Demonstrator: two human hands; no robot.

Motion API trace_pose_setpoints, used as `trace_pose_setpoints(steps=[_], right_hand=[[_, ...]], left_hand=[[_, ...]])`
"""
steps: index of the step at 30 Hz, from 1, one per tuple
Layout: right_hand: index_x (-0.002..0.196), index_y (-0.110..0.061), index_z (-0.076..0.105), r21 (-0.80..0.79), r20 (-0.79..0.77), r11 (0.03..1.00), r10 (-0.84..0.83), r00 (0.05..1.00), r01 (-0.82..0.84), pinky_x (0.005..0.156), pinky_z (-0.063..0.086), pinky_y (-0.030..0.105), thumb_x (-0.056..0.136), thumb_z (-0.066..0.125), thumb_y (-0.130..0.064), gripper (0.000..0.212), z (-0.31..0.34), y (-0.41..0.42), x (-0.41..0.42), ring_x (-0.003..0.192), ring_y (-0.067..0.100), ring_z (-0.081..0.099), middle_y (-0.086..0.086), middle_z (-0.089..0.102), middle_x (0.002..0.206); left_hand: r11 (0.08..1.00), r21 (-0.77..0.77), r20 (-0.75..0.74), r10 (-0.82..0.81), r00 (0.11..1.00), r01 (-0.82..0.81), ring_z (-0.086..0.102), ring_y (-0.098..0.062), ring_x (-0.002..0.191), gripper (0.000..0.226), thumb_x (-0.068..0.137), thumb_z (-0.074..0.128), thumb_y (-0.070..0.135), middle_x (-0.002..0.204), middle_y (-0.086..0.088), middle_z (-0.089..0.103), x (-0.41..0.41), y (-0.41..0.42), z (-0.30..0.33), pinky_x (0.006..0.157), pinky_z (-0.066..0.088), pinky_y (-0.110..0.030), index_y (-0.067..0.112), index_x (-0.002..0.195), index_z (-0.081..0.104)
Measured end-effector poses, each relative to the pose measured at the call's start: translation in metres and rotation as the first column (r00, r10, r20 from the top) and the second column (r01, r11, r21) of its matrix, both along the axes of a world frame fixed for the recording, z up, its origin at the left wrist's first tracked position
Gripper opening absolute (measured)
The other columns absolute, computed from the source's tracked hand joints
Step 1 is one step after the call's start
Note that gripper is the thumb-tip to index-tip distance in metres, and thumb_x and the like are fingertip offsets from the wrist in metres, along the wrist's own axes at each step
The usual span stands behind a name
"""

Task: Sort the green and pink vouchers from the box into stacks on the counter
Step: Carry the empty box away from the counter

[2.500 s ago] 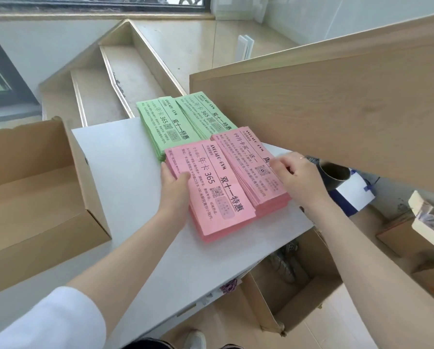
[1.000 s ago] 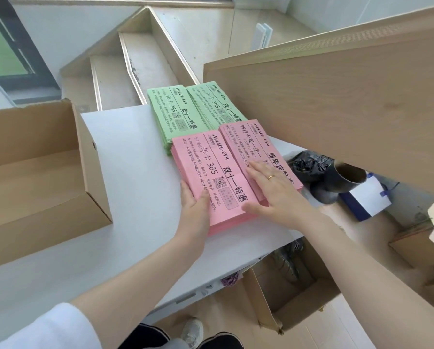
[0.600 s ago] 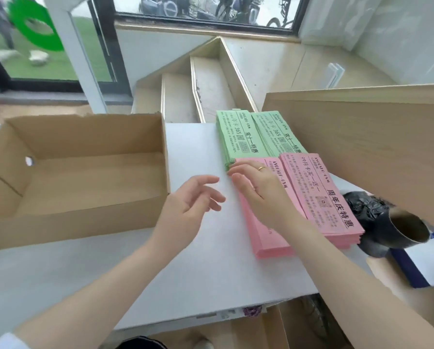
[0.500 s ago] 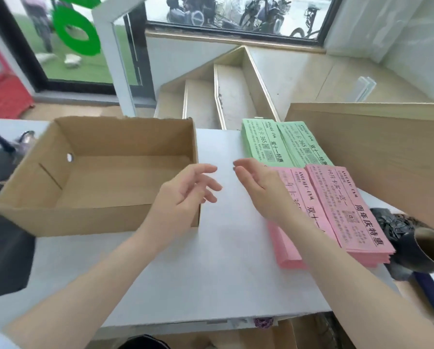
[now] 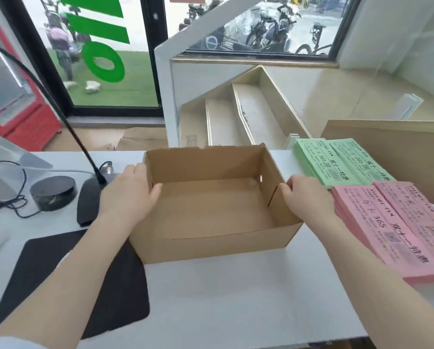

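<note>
left hand point(image 5: 129, 195) thumb hooked inward, right hand point(image 5: 307, 199) fingers curled, forearms extended

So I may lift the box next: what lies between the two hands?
Head view: only the empty cardboard box lies between the left hand and right hand, which grip its side walls.

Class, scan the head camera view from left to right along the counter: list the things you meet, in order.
Round black device → black microphone base → left hand → cardboard box → right hand → pink voucher stacks.

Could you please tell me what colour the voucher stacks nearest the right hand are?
Pink stacks, clearest in the head view.
</note>
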State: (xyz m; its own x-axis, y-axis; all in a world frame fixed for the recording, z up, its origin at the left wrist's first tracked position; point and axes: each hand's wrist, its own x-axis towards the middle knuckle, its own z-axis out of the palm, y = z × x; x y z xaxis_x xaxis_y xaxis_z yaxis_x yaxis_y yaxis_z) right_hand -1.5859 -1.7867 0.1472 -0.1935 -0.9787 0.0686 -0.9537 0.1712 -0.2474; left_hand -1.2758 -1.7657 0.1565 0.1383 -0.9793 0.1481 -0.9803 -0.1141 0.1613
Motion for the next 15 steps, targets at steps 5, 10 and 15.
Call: trace_pose_setpoints(steps=[5, 10, 15], right_hand=[[0.098, -0.006, 0.056, 0.076, -0.116, 0.994, -0.073, 0.991, 0.083, 0.065, 0.039, 0.031, 0.093, 0.045, -0.030, 0.026, -0.004, 0.006, 0.007, 0.087, 0.031, 0.056, 0.013, 0.061, 0.098], [0.084, -0.009, 0.047, 0.140, -0.069, 0.985, -0.093, 0.993, 0.102, 0.061, 0.037, 0.031, 0.096, 0.041, -0.031, 0.026, -0.011, 0.005, 0.007, 0.078, 0.028, 0.050, 0.011, 0.056, 0.089], [0.075, -0.012, 0.044, 0.090, -0.021, 0.986, -0.139, 0.990, 0.141, 0.058, 0.035, 0.030, 0.096, 0.039, -0.032, 0.030, -0.014, 0.009, 0.005, 0.077, 0.029, 0.052, 0.010, 0.056, 0.085]], left_hand=[[0.977, 0.197, 0.011, 0.082, 0.997, -0.082, 0.053, -0.025, 0.075, 0.035, 0.089, 0.043, 0.046, 0.078, -0.004, 0.054, 0.022, -0.001, -0.009, 0.056, 0.038, -0.028, 0.011, 0.085, 0.050], [0.967, 0.252, -0.143, 0.080, 0.987, -0.042, 0.055, -0.026, 0.071, 0.025, 0.086, 0.042, 0.026, 0.072, -0.006, 0.057, 0.026, -0.002, -0.017, 0.054, 0.038, -0.026, 0.012, 0.069, 0.052], [0.985, 0.169, -0.233, 0.080, 0.969, -0.040, 0.054, -0.028, 0.070, 0.027, 0.086, 0.042, 0.022, 0.070, -0.008, 0.056, 0.022, 0.001, -0.020, 0.052, 0.034, -0.025, 0.005, 0.071, 0.057]])
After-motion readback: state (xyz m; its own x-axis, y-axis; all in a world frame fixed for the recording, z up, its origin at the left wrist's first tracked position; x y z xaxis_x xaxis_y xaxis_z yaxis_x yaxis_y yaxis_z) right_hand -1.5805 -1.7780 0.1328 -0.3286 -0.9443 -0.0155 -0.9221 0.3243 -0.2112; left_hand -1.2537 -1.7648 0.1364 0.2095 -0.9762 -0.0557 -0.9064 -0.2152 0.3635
